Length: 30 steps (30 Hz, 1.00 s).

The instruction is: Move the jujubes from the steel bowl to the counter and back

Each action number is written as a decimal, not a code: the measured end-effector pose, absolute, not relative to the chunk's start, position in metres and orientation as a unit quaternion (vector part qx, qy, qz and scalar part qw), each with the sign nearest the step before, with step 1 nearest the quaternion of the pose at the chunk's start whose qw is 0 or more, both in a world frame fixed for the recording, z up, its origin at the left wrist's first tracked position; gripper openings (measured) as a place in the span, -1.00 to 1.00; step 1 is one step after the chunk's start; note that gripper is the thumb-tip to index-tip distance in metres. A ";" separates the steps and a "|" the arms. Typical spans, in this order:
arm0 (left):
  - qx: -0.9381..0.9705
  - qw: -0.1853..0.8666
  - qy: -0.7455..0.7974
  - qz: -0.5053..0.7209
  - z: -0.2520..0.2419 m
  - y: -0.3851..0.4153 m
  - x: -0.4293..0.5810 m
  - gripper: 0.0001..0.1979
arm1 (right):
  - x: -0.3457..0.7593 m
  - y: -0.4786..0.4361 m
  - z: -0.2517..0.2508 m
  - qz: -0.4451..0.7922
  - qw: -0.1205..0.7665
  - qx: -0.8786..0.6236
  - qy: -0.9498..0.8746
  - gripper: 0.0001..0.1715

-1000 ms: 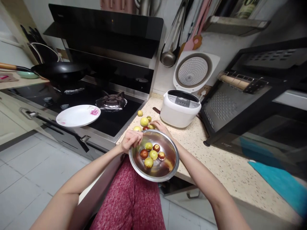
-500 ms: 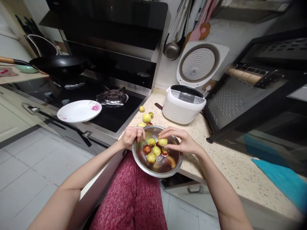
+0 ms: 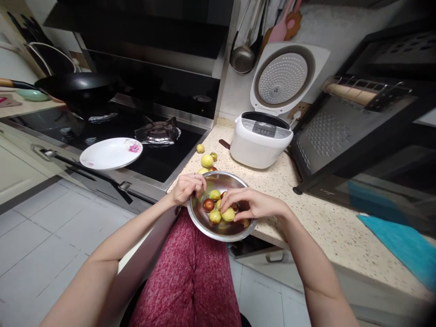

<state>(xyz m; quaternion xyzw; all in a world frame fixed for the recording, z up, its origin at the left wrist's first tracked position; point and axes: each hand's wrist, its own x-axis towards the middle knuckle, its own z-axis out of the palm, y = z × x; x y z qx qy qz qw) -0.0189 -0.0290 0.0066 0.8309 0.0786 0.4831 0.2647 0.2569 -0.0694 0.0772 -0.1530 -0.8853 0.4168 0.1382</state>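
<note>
L hand grips bowl rim; R hand apparently pinching yellow fruit.

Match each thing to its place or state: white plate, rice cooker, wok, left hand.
Things:
1. white plate
2. rice cooker
3. wok
4. left hand

Places or states:
a. lid open, on the counter
b. gripping the rim of the steel bowl
c. on the front edge of the stove
d. black, with a long handle

Pairs: 1-c, 2-a, 3-d, 4-b.
</note>
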 end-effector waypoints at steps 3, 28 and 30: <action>0.831 0.264 0.082 0.483 0.006 -0.030 -0.019 -0.24 | 0.256 -0.070 0.078 0.416 0.133 -0.146 -0.888 -0.71; 0.754 0.240 0.260 0.553 0.007 -0.018 0.016 -0.60 | 0.272 -0.031 0.045 0.144 0.345 -0.352 -0.858 -0.74; 0.745 0.237 0.307 0.543 0.007 -0.008 0.016 -0.67 | 0.272 -0.031 0.044 0.148 0.311 -0.344 -0.874 -0.69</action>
